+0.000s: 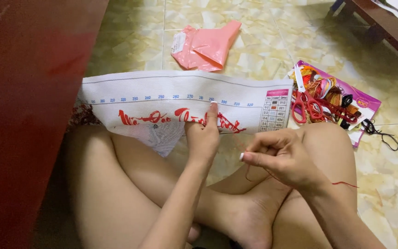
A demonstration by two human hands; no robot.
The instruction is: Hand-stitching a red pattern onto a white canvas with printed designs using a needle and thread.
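A white cross-stitch cloth with red stitching and a blue ruled edge lies across my knees. My left hand grips its lower edge, thumb pressed on the front near the red stitches. My right hand is pinched shut on a thin red thread just right of the cloth; the thread trails over my wrist. A needle is too small to make out.
Red-handled scissors lie on a purple packet of coloured threads on the tiled floor at right. A pink plastic bag lies beyond the cloth. A dark red panel fills the left side. A wooden furniture piece stands top right.
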